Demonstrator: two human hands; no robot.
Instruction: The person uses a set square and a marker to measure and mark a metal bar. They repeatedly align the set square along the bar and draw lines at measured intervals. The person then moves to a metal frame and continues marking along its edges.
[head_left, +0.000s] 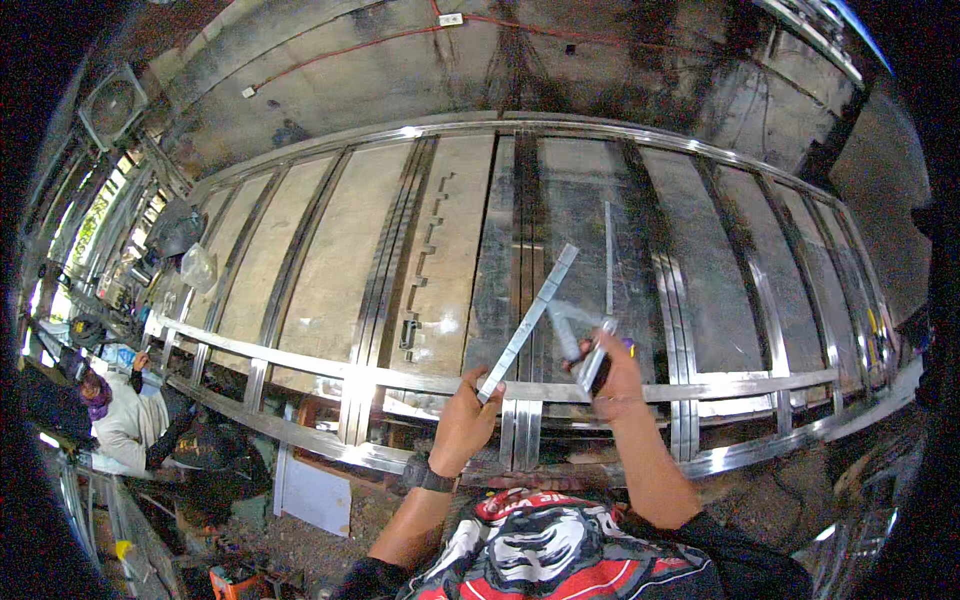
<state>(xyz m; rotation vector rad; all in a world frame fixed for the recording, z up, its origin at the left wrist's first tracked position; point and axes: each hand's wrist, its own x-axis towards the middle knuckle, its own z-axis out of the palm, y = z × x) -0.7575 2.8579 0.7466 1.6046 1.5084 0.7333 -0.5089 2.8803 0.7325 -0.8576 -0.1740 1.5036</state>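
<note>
My left hand (465, 420), with a dark watch on its wrist, pinches the lower end of a flat silvery metal strip (530, 318). The strip slants up and to the right, with lines across it at intervals. In my right hand (618, 372) is a metal piece (597, 368), smeared by motion, so its exact kind is hard to make out. A pale blurred part juts to its left. Just above lies a long thin metal blade (609, 250); whether it joins the held piece I cannot tell. Both hands are over the near rail (740, 390) of a shiny metal frame.
The large frame with several crossbars (395, 260) spans a worktable of pale board and darker sheet. A row of small bent metal pieces (432, 235) lies left of centre. At the far left a person (125, 415) works beside the frame. A clear plastic bag (198, 268) sits nearby.
</note>
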